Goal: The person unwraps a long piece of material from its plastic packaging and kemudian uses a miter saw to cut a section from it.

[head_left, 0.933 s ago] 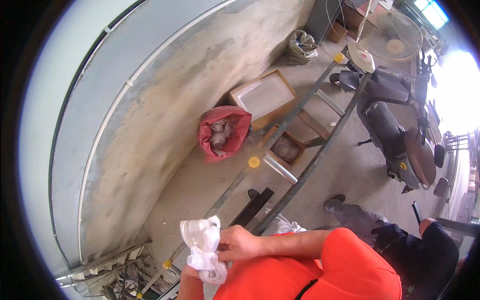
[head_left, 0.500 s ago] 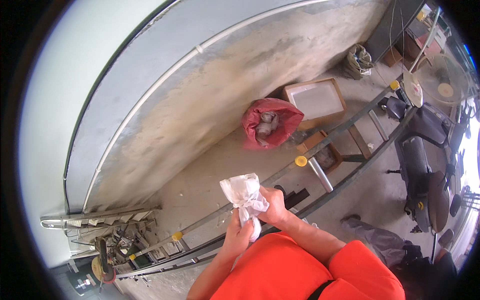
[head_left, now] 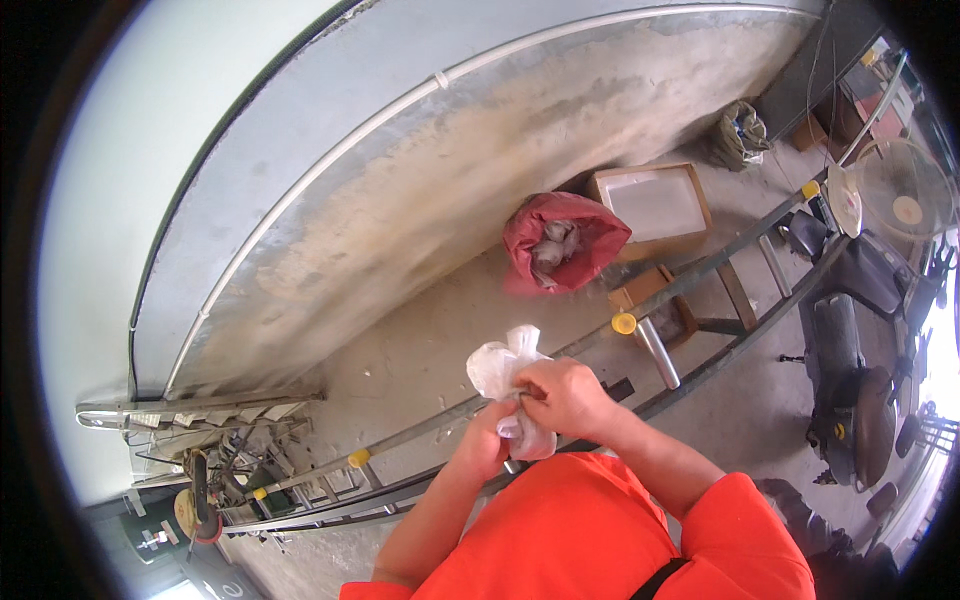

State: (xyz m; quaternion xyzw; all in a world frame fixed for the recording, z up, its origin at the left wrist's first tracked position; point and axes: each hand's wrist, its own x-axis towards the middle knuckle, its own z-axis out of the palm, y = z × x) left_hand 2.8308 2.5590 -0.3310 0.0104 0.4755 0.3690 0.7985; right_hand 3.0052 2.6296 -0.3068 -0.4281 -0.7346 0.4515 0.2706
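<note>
In front of my body I hold a thin white plastic bag [head_left: 492, 368], bunched up and crumpled. My left hand [head_left: 487, 437] is closed on its lower part, thumb pressed against the plastic. My right hand [head_left: 566, 398] pinches the gathered middle from the right. Loose plastic sticks up above the fingers, and a rounded end bulges below between both hands. What the bag contains, if anything, cannot be made out. Ahead on the floor stands an open red sack [head_left: 520, 250] with crumpled whitish bags [head_left: 556, 243] inside.
A metal roller frame [head_left: 720, 258] with yellow caps runs diagonally past me. Behind it are an open carton with a white inside [head_left: 650, 205] and a smaller brown box [head_left: 640, 290]. A scooter [head_left: 840, 370] and fan [head_left: 900, 195] stand right; clutter lies left.
My right hand has turned over the bag's gathered middle, and the loose top now stands up in a narrower tuft. The view has shifted slightly, moving the floor things rightward.
</note>
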